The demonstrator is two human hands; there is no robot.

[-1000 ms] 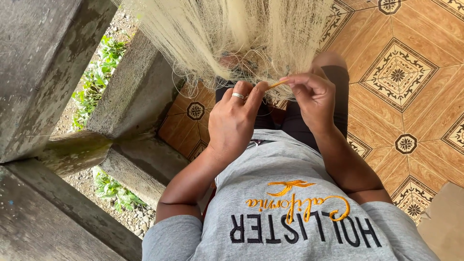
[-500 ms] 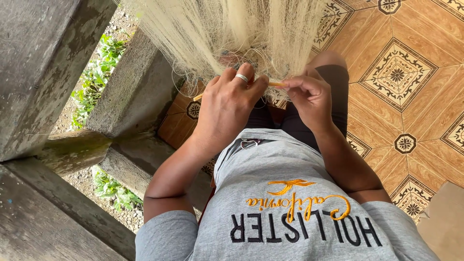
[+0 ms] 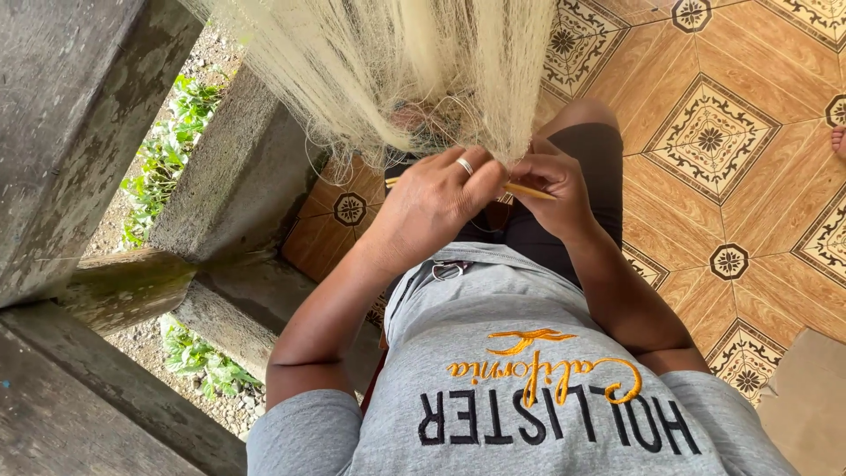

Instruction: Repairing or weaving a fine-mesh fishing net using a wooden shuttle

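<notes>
Your left hand [image 3: 436, 203] pinching fine pale fibrous netting [image 3: 397, 70] at upper centre, your right hand [image 3: 551, 189] gripping a thin yellow smooth stick [image 3: 529, 189].

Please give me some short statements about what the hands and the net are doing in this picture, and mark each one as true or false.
1. The left hand wears a ring on one finger. True.
2. A pale fishing net hangs in front of the person and reaches down to the hands. True.
3. The right hand rests flat on the tiled floor. False: it is raised at the lower edge of the net, holding a thin yellow stick.
4. The person wears a red shirt. False: the shirt is grey.
5. The two hands are far apart. False: they are close together at the net.
</notes>
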